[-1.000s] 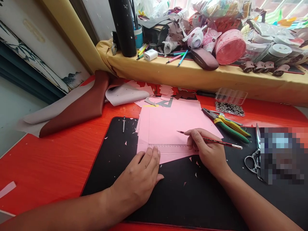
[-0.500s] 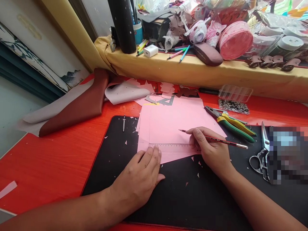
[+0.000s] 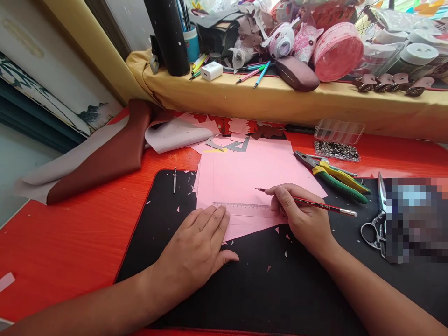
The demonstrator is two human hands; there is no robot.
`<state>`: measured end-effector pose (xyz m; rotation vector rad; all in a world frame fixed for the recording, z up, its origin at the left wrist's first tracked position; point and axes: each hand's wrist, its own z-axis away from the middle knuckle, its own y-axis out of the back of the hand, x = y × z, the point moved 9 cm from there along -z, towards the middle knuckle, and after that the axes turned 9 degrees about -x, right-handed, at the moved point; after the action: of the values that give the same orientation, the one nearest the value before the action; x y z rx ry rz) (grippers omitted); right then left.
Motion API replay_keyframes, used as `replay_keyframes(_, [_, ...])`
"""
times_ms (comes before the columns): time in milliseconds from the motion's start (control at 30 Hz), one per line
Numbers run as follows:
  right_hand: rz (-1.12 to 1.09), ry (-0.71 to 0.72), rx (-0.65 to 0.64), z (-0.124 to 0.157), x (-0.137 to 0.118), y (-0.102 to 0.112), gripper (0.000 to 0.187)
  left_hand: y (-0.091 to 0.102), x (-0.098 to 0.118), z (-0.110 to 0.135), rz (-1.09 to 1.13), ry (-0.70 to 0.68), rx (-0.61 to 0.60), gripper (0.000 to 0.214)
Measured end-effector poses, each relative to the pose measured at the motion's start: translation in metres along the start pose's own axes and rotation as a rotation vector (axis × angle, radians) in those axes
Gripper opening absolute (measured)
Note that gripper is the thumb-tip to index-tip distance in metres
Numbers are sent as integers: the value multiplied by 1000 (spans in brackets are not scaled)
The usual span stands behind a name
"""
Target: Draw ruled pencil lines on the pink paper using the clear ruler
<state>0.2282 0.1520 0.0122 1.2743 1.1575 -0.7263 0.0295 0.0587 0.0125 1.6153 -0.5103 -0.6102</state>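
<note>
While gripped by the right hand (image 3: 304, 219), pencil (image 3: 317, 204) crosswise, tip leftward, seemingly above pink paper (image 3: 252, 177); left hand (image 3: 198, 247) flat.

A pixelated block (image 3: 415, 219) hides whatever lies right of the scissors (image 3: 376, 224) — the ruler's (image 3: 245, 210) markings are too small to read.

The pink paper (image 3: 252, 172) looks matt and smooth, lying on a black mat (image 3: 266, 284) with a dull, soft finish. The ruler (image 3: 245, 210) is clear plastic. The pencil (image 3: 315, 204) has glossy red lacquer. The table (image 3: 70, 233) shows glossy orange wood grain, the scissors (image 3: 380, 219) shiny metal
</note>
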Motion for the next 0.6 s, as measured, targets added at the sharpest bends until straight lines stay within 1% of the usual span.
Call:
replay_keyframes(100, [9, 14, 6, 0, -3, 0, 35, -2, -5, -2, 22, 7, 17, 77])
replay_keyframes(267, [35, 43, 29, 1, -10, 1, 33, -3, -10, -6, 41, 37, 35, 80])
replay_keyframes(467, [28, 48, 33, 2, -8, 2, 35, -4, -12, -6, 83, 65, 35, 81])
replay_keyframes(600, [33, 29, 22, 1, -7, 0, 38, -6, -13, -6, 92, 58, 18, 80])
